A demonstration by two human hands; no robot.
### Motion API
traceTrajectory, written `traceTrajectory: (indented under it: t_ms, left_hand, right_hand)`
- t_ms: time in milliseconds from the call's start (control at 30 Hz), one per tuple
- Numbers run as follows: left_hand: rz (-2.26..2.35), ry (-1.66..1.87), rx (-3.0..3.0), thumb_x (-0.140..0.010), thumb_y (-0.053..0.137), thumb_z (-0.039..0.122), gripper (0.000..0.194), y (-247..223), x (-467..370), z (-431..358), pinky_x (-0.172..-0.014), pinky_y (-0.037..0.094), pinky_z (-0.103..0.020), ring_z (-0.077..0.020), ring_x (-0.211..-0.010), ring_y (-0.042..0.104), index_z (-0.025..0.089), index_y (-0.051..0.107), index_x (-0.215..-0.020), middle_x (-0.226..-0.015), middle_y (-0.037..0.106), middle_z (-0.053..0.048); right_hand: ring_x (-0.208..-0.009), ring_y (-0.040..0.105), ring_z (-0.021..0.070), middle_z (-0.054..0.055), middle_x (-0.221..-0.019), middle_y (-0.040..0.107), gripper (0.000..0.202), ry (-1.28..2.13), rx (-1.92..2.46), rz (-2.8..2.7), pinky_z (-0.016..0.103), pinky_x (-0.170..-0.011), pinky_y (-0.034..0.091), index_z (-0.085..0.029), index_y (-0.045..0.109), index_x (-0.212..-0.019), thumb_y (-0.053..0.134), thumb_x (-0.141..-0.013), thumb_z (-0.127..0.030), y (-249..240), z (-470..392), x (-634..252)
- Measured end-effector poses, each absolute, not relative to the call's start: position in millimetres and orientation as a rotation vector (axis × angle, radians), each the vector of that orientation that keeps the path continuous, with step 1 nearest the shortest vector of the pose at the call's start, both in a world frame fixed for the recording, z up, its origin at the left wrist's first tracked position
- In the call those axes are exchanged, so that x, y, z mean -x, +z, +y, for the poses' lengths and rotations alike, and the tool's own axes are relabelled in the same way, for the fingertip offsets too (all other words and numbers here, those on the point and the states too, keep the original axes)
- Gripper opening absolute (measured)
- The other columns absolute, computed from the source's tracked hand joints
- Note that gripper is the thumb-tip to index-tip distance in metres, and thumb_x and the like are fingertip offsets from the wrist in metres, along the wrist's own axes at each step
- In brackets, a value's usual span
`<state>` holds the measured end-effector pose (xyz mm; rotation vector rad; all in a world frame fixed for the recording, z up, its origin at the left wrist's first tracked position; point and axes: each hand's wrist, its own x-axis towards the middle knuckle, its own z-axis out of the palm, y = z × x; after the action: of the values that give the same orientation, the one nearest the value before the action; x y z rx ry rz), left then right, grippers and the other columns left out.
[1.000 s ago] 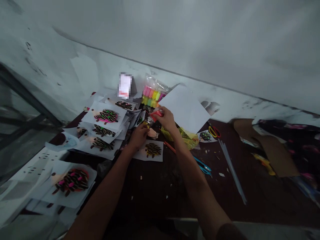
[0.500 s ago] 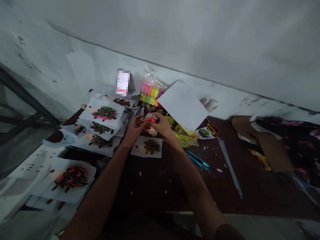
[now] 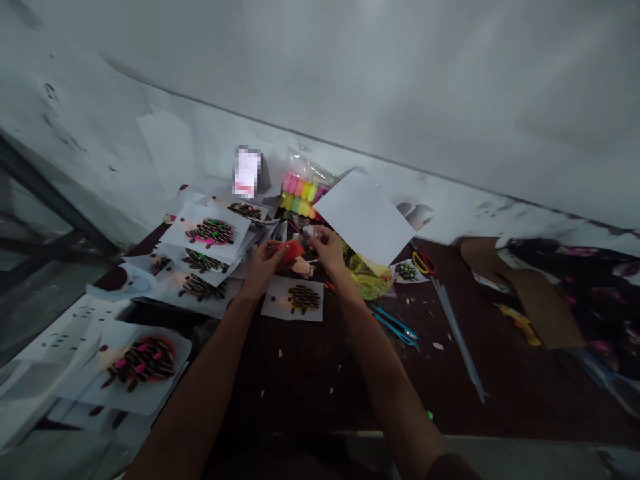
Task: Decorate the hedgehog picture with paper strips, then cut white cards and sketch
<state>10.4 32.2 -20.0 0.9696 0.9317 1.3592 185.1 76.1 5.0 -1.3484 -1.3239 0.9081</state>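
Observation:
My left hand (image 3: 265,263) is closed on a small red packet (image 3: 292,251) above the middle of the dark table. To its right, my right hand (image 3: 327,248) pinches a small whitish piece (image 3: 311,231), too small to name. The two hands are apart. Just below them lies a peach-coloured lump (image 3: 303,267). Nearer to me, a white card (image 3: 293,299) with a hedgehog picture of dark strips over yellow lies flat. A yellow plastic bag (image 3: 369,277) sits beside my right wrist.
Stacked hedgehog pictures (image 3: 207,233) cover the left side. Behind the hands are a pack of coloured sticks (image 3: 303,193), white paper (image 3: 365,217) and a phone-like screen (image 3: 247,172). Scissors (image 3: 424,262), a blue tool (image 3: 395,327), grey strips (image 3: 460,340) and brown cardboard (image 3: 543,307) lie rightward.
My hands were together around the red packet. They have since moved apart, the packet staying in my left hand and a whitish piece in my right. A small green dot now shows near the table's front edge.

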Motion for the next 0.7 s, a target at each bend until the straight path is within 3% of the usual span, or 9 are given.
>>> traceTrajectory:
  t_ms: [200, 333, 467, 567, 700]
  left_hand:
    - [0.901, 1.353, -0.983, -0.073, 0.081, 0.054, 0.052, -14.6, -11.8, 29.4, -0.071, 0.064, -0.034, -0.0194, -0.084, 0.071, 0.015, 0.066, -0.104, -0.096, 0.073, -0.006]
    - [0.903, 1.323, -0.991, -0.073, 0.080, 0.055, 0.052, -13.4, -12.0, 28.6, -0.071, 0.063, -0.033, -0.0193, -0.083, 0.069, 0.015, 0.068, -0.103, -0.096, 0.073, -0.005]
    - [0.902, 1.321, -1.005, -0.074, 0.079, 0.050, 0.048, -14.0, -11.1, 28.6, -0.073, 0.063, -0.035, -0.0212, -0.087, 0.070, 0.016, 0.068, -0.106, -0.103, 0.074, -0.007]
    - [0.893, 1.270, -1.054, -0.073, 0.080, 0.048, 0.048, -13.6, -11.9, 27.0, -0.070, 0.063, -0.035, -0.0215, -0.084, 0.071, 0.017, 0.068, -0.106, -0.103, 0.075, -0.008]
    - [0.889, 1.160, -1.145, -0.073, 0.078, 0.051, 0.050, -17.5, -15.7, 25.9, -0.065, 0.060, -0.033, -0.0203, -0.074, 0.069, 0.016, 0.066, -0.108, -0.095, 0.074, -0.008]
  right_hand:
    - [-0.104, 0.071, 0.0223, 0.010, -0.121, 0.075, 0.039, 0.623, 1.463, -1.574, 0.040, -0.101, 0.054, -0.017, 0.071, -0.122, 0.059, -0.086, -0.014, 6.4, 87.3, -173.6]
    - [-0.113, 0.070, 0.0216, 0.012, -0.128, 0.073, 0.045, 0.720, 1.430, -1.683, 0.036, -0.105, 0.051, -0.015, 0.070, -0.127, 0.055, -0.085, -0.008, 6.1, 87.2, -169.2]
    - [-0.106, 0.070, 0.0206, 0.010, -0.117, 0.076, 0.033, 0.690, 1.418, -1.682, 0.034, -0.099, 0.052, -0.017, 0.075, -0.115, 0.054, -0.090, -0.015, 8.5, 70.3, -174.5]
    - [-0.085, 0.068, 0.0193, 0.005, -0.090, 0.076, 0.030, 0.747, 1.384, -1.726, 0.031, -0.082, 0.054, -0.017, 0.076, -0.097, 0.051, -0.097, -0.033, 13.3, 47.5, -182.3]
    - [-0.076, 0.064, 0.0167, 0.002, -0.084, 0.072, 0.021, 0.894, 1.383, -1.770, 0.028, -0.072, 0.050, -0.017, 0.072, -0.095, 0.061, -0.088, -0.033, 16.8, 21.7, -192.3]
